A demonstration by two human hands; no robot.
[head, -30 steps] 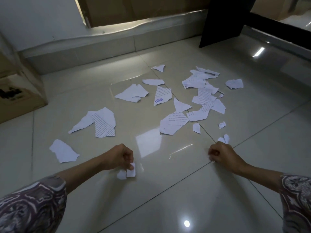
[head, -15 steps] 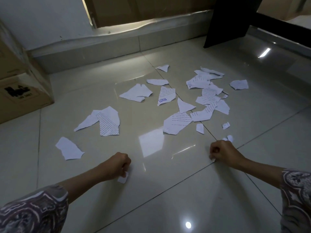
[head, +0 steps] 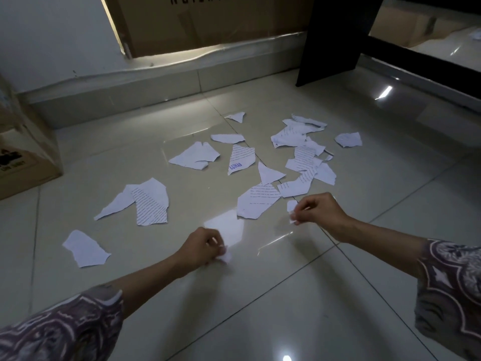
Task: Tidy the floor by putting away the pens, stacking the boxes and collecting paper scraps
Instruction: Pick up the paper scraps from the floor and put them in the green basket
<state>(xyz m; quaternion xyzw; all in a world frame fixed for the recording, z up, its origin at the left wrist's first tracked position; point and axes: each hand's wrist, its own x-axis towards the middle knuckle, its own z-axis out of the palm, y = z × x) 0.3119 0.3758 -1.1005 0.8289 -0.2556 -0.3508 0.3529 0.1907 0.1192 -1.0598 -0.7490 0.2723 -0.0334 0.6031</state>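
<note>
Torn paper scraps (head: 261,165) lie scattered flat on the glossy tiled floor (head: 299,295), most of them clustered between the centre and the right, in front of the hands. The lined scrap (head: 151,205) at the left lies with its long axis running roughly away from the person; the triangular scrap (head: 240,158) bearing blue lettering points its narrow end away toward the wall. A lone blank scrap (head: 84,248) sits well apart at the near left. The left hand (head: 201,247) has curled fingers pinching a small crumpled piece (head: 226,256) just above the floor. The right hand (head: 318,211) pinches a tiny piece (head: 293,220) between thumb and fingertips, near a small scrap (head: 291,205). A cardboard box (head: 23,157) stands at the far left; another box (head: 208,22) leans against the wall.
</note>
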